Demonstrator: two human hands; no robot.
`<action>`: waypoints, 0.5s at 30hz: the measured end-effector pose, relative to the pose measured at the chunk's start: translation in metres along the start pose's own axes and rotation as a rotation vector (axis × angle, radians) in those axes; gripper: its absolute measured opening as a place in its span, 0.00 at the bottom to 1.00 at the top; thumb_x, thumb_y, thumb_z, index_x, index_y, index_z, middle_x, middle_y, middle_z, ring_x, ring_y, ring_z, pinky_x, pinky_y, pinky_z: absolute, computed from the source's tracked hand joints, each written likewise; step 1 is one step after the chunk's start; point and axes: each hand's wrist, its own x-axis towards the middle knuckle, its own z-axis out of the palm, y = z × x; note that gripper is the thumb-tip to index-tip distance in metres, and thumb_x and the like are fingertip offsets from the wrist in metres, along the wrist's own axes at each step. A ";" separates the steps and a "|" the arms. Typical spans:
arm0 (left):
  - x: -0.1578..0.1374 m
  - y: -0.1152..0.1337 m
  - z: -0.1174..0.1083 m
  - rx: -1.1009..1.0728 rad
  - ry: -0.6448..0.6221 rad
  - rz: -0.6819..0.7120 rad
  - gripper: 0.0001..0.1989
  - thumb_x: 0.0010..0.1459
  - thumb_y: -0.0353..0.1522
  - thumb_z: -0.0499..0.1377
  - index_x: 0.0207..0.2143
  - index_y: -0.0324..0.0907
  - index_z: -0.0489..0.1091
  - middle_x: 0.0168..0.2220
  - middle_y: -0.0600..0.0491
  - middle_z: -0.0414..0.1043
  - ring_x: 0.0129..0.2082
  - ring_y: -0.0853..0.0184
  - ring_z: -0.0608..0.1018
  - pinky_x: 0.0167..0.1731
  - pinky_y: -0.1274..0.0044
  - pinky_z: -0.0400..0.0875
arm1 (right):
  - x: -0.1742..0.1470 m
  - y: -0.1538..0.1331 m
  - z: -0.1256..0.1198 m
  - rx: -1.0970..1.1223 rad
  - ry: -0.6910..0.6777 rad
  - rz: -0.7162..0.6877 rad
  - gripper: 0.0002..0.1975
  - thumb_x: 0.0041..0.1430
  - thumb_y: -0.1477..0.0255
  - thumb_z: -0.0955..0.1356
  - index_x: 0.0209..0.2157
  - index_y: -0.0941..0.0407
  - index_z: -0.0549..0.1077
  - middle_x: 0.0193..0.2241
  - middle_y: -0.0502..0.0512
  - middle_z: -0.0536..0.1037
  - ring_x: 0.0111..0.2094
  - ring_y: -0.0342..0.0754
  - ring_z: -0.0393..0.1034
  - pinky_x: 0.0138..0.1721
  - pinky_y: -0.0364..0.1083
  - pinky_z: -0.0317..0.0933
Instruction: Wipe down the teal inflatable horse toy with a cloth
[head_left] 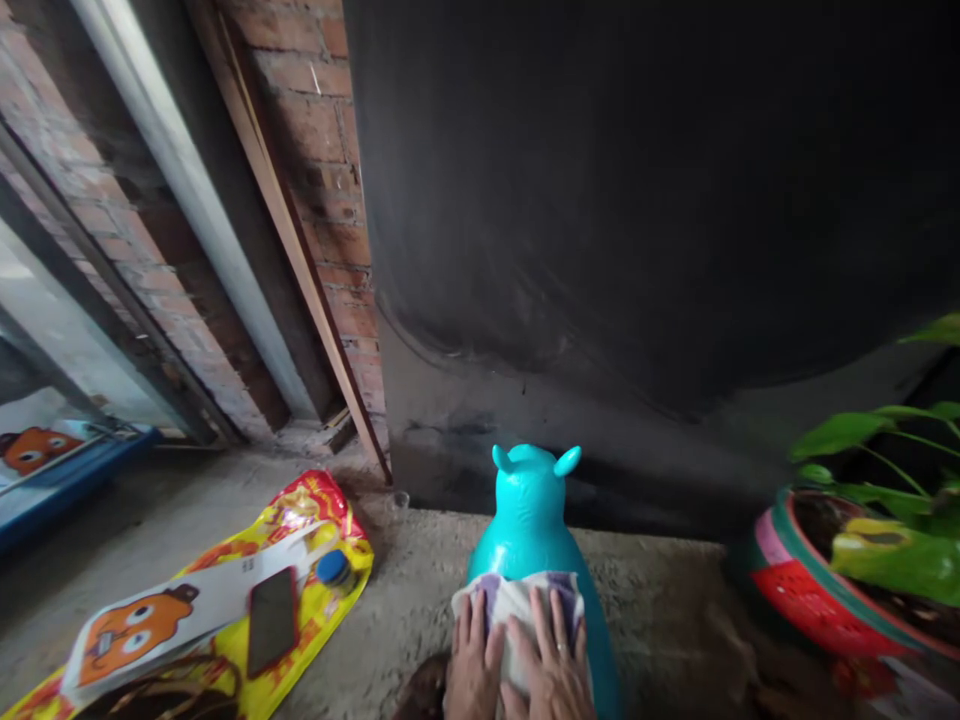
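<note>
A turquoise inflatable animal toy point(529, 510) with two small horns stands on the concrete floor, facing the dark wall. A white and purple cloth point(517, 598) lies across its back. My left hand point(472, 665) lies flat on the cloth's left part, fingers together. My right hand point(553, 660), with a ring on one finger, presses on the cloth beside it, fingers spread a little. Both hands rest on the cloth over the toy's back.
A yellow and red printed bag point(300, 520) lies at the left with a white card, a dark phone point(272, 620) and a blue bottle cap point(333, 567) on it. A red and green plant pot point(817, 590) with leaves stands at right. Brick wall and leaning boards behind.
</note>
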 end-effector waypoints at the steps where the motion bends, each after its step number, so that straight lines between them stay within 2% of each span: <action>1: 0.010 0.007 -0.004 -0.045 -0.021 -0.046 0.31 0.63 0.44 0.42 0.66 0.43 0.48 0.70 0.51 0.41 0.70 0.64 0.41 0.68 0.68 0.47 | 0.011 0.000 -0.005 0.040 -0.053 0.036 0.36 0.53 0.56 0.68 0.63 0.37 0.56 0.67 0.56 0.50 0.64 0.72 0.51 0.55 0.74 0.50; 3: 0.031 0.020 -0.012 -0.101 -0.058 -0.079 0.33 0.64 0.44 0.37 0.67 0.39 0.40 0.71 0.52 0.35 0.69 0.67 0.37 0.68 0.70 0.41 | 0.032 -0.002 -0.015 0.095 -0.122 0.124 0.35 0.54 0.61 0.68 0.63 0.37 0.56 0.68 0.52 0.44 0.66 0.70 0.44 0.58 0.74 0.47; 5: 0.049 0.027 -0.018 -0.118 -0.074 -0.060 0.33 0.64 0.45 0.36 0.67 0.40 0.40 0.71 0.54 0.35 0.69 0.69 0.35 0.68 0.72 0.35 | 0.051 -0.004 -0.022 0.130 -0.156 0.176 0.34 0.55 0.64 0.67 0.63 0.37 0.57 0.69 0.50 0.41 0.67 0.68 0.40 0.60 0.73 0.44; 8: 0.064 0.030 -0.020 -0.142 -0.084 -0.058 0.33 0.64 0.45 0.35 0.68 0.40 0.39 0.71 0.55 0.33 0.69 0.70 0.35 0.68 0.73 0.34 | 0.067 -0.005 -0.027 0.157 -0.177 0.202 0.33 0.56 0.65 0.66 0.63 0.36 0.56 0.69 0.47 0.40 0.68 0.67 0.37 0.62 0.73 0.41; 12: 0.059 0.029 -0.019 -0.137 -0.080 -0.075 0.33 0.64 0.44 0.33 0.68 0.38 0.36 0.71 0.53 0.32 0.69 0.69 0.34 0.68 0.71 0.34 | 0.066 -0.003 -0.027 0.161 -0.162 0.181 0.34 0.56 0.65 0.66 0.63 0.35 0.54 0.69 0.46 0.39 0.68 0.66 0.37 0.62 0.72 0.43; 15: 0.041 0.026 -0.019 -0.100 -0.089 -0.067 0.33 0.64 0.40 0.33 0.67 0.33 0.38 0.71 0.50 0.33 0.69 0.67 0.35 0.68 0.70 0.36 | 0.049 -0.002 -0.022 0.130 -0.106 0.139 0.35 0.55 0.65 0.67 0.63 0.36 0.56 0.68 0.50 0.43 0.67 0.67 0.44 0.60 0.73 0.45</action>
